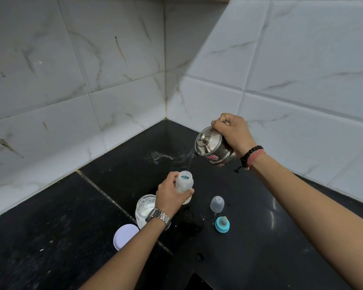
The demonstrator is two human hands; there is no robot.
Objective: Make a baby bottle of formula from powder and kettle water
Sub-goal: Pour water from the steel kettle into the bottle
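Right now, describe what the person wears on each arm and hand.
Both forearms are bare, with no sleeves in view. The left hand has a silver metal link watch at its wrist. The right hand has a black bead bracelet and pinkish-red threads at its wrist. No rings show.

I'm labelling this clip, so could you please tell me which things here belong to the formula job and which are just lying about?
Part of the job:
kettle, tilted by the right hand
bottle, held by the left hand
powder jar
jar lid
teat ring
cap

Lying about:
white smear on the counter
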